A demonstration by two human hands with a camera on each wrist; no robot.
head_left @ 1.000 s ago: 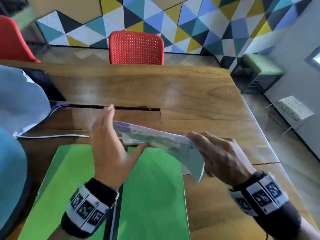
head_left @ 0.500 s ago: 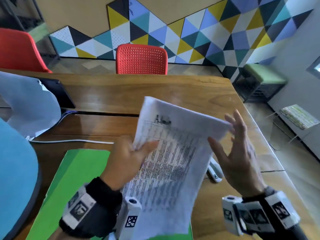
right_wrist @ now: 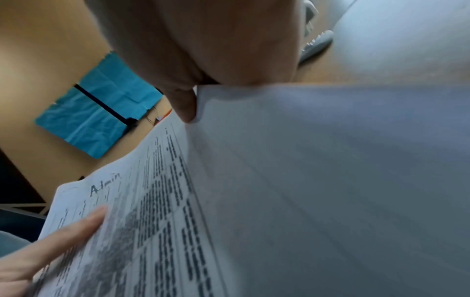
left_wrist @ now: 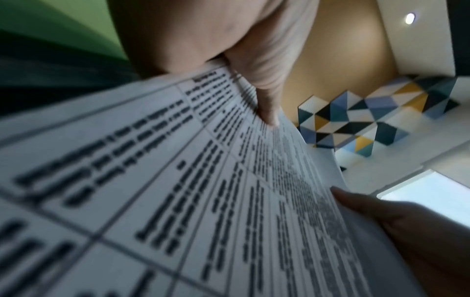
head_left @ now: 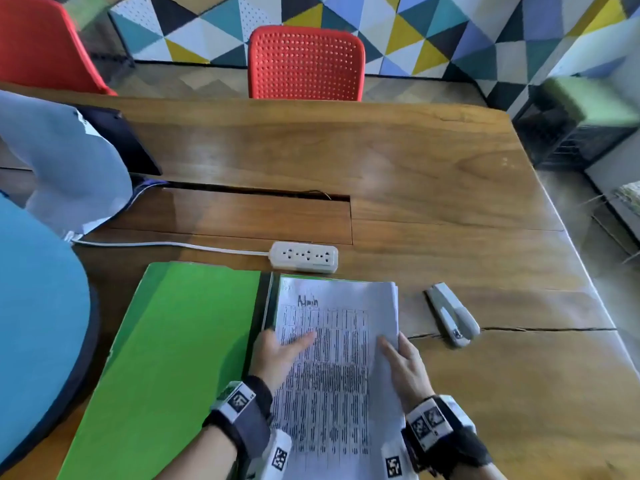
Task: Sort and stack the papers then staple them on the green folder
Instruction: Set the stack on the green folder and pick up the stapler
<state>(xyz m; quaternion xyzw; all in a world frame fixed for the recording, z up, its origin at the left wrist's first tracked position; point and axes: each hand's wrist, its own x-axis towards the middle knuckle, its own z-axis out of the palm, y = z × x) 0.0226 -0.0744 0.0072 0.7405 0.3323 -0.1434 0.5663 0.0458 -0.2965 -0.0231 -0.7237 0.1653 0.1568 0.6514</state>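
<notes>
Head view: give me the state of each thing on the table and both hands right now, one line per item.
Papers: stacked, printed side up, held over the folder's right half.
Green folder: open, flat on the table.
Stapler: lying untouched, right of the papers.
Power strip: nothing plugged in, beyond the folder.
Left hand: grips the stack's left edge, thumb on top.
Right hand: grips the right edge.
</notes>
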